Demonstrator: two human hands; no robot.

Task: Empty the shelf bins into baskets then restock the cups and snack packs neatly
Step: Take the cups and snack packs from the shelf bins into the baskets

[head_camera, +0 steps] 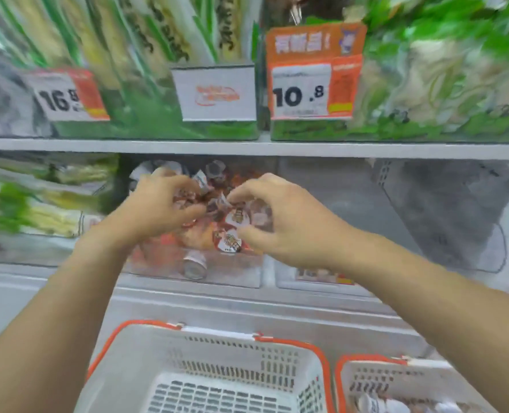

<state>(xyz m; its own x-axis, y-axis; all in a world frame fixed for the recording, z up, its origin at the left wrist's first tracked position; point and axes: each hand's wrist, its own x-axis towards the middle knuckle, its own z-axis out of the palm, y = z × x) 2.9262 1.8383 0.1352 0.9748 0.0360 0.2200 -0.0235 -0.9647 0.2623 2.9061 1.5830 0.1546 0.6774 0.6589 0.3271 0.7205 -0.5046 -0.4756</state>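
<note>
Both hands in the clear shelf bin, two baskets waiting below.

On the white shelving, left hand [155,207] and right hand [277,216] curl into the cups [232,234] heaped in the bin [193,275]; blur hides what each actually holds. Below stand the left basket [205,347], then the right basket [396,371].

White shelf [247,149] rows stocked with clear bins

The lower shelf carries a clear bin [193,272] of small cups [194,265] and snack packs [232,217]; green-packaged goods [146,70] sit above.
</note>
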